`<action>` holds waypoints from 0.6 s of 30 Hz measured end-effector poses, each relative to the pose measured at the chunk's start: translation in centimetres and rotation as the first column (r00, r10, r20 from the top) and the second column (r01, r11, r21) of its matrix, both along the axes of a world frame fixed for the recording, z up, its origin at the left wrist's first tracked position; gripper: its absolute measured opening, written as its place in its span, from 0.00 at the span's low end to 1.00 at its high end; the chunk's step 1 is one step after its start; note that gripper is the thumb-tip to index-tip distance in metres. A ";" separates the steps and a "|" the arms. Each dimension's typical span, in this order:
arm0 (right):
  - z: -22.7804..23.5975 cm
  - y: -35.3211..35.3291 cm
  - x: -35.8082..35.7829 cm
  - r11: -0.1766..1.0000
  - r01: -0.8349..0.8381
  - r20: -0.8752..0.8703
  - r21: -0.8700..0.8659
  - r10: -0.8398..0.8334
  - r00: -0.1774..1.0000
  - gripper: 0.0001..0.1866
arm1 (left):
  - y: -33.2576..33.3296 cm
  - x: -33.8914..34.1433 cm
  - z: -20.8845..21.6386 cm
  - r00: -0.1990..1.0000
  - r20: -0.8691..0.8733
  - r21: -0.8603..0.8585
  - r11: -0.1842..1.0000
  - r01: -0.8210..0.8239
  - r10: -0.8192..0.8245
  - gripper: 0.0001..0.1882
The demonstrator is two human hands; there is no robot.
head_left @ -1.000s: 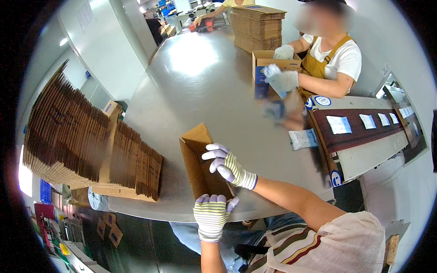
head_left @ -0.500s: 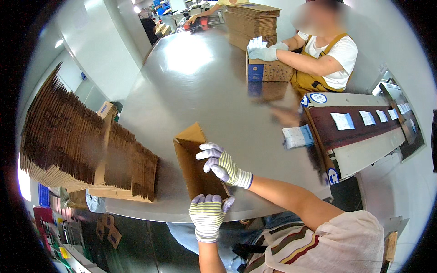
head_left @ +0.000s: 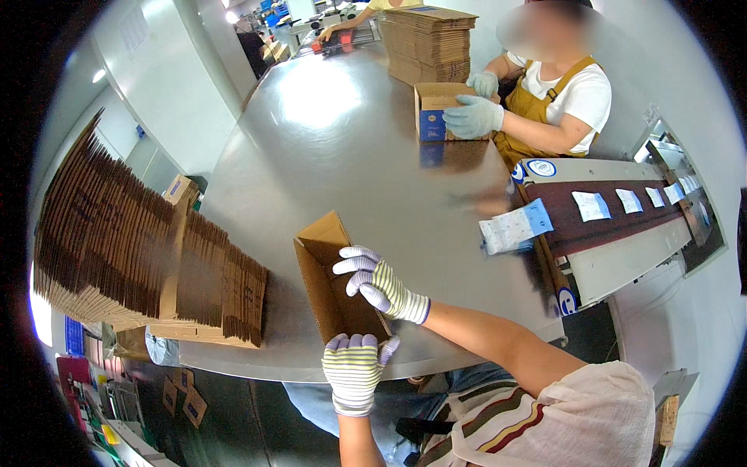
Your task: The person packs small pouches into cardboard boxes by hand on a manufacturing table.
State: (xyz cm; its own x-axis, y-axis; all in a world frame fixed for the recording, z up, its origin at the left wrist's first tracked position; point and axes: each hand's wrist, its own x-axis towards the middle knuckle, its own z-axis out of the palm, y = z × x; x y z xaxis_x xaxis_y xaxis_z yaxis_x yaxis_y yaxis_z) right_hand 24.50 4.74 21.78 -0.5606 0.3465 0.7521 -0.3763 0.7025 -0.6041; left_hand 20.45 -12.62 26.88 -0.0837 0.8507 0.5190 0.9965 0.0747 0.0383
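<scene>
An open brown cardboard box (head_left: 317, 282) stands on the metal table in front of me, its long opening facing up. My left hand (head_left: 354, 372), in a striped white and purple glove, has its fingers folded over the near end of the box. My right hand (head_left: 381, 284), gloved alike, lies over the right side of the box, fingers apart and reaching across the opening. Nothing shows between its fingers. The two hands hide part of the box's near and right walls, and the lower part of its inside lies in shadow.
A tall stack of flattened cartons (head_left: 148, 257) stands at the left. At right, a dark conveyor belt (head_left: 556, 198) carries several white and blue packets, with some packets (head_left: 513, 227) piled at its end. Across the metal table (head_left: 311, 156), a co-worker (head_left: 564, 101) handles another box (head_left: 432, 117).
My hands and the box stay almost still. Another packet has come off the belt onto the pile. The co-worker's hands have shifted on the far box, and the packets they held are out of sight.
</scene>
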 end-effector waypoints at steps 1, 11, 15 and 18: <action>0.0 0.0 0.1 1.000 -0.004 0.002 0.000 0.004 1.000 0.26 | 0.0 0.1 0.0 1.000 0.004 -0.004 1.000 -0.001 0.001 0.20; 1.0 0.3 -0.1 0.993 -0.115 -0.005 -0.010 0.114 0.993 0.14 | -0.2 0.2 1.2 0.980 0.182 -0.077 0.993 0.092 -0.076 0.25; 1.4 0.6 -0.2 0.986 -0.162 0.030 -0.031 0.163 0.986 0.13 | -0.1 0.3 2.0 0.980 0.182 -0.123 0.987 0.104 -0.080 0.25; 1.5 1.2 0.3 0.985 -0.171 0.085 0.024 0.168 0.982 0.12 | -0.1 0.8 2.2 0.989 0.143 -0.186 0.981 0.048 -0.021 0.25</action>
State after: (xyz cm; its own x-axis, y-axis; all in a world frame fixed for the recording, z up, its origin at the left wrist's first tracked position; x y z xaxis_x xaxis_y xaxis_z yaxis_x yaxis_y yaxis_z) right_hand 24.77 5.94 23.24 -0.6694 0.2181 0.7102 -0.4417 0.6518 -0.6165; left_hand 21.21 -12.76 29.11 -0.1129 0.9357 0.3342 0.9844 0.0595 0.1658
